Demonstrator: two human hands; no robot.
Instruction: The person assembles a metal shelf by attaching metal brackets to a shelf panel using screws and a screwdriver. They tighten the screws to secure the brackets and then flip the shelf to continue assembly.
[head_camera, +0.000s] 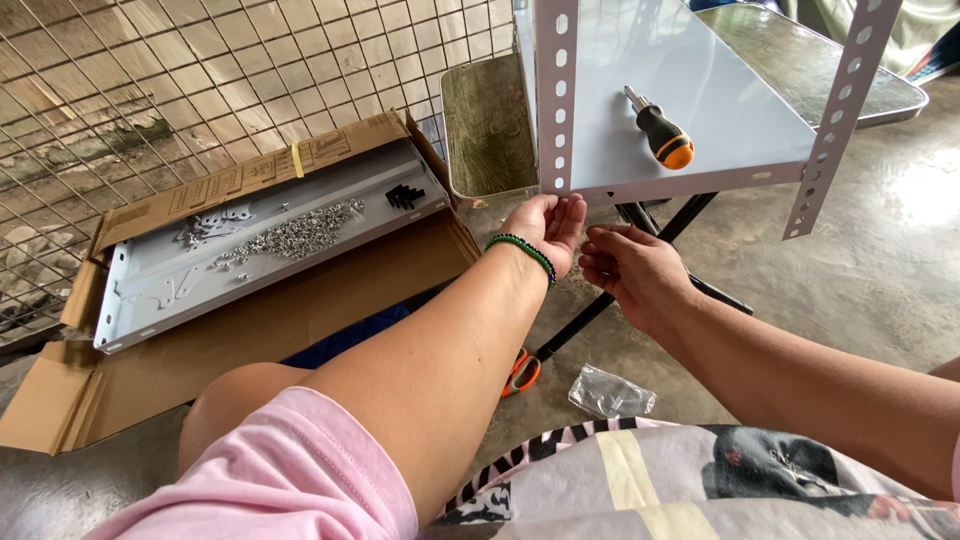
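Holding: left hand (545, 228) cupped palm-up under the shelf panel (690, 120) corner, fingers on the slotted upright (556, 95), probably steadying the joint
Right hand (630, 268): just beside the left, fingers curled together; can't tell if it's pinching anything
Screwdriver (660, 132): parked on the panel above both hands, within reach
Spare tray (260, 245): off left, corralling loose screws (295, 235) in its cardboard box (200, 330)

The left hand (545, 225) is hiding whatever its fingertips are pinching under the shelf's (690, 110) front corner, while the small hardware (290, 238) in the tray (140, 285) is lying too tiny to tell apart.
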